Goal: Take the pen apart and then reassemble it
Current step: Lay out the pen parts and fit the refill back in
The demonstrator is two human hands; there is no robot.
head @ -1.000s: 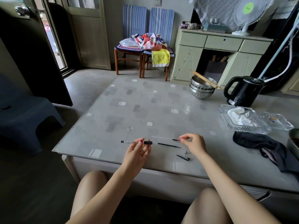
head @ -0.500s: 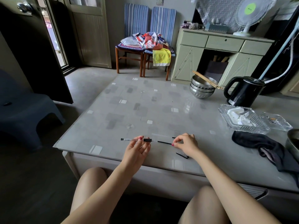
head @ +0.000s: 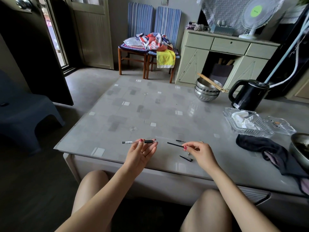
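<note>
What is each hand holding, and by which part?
Left hand: pen barrel, pinched mid-length beside its black grip. Right hand: thin black refill, pinched at one end.

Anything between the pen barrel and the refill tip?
Nothing: in the head view, only bare table shows between the pen barrel and the refill.

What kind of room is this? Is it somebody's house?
It looks like a lived-in room in a home. A black kettle and stacked metal bowls sit on the low table, and clothes are piled on two chairs.
</note>
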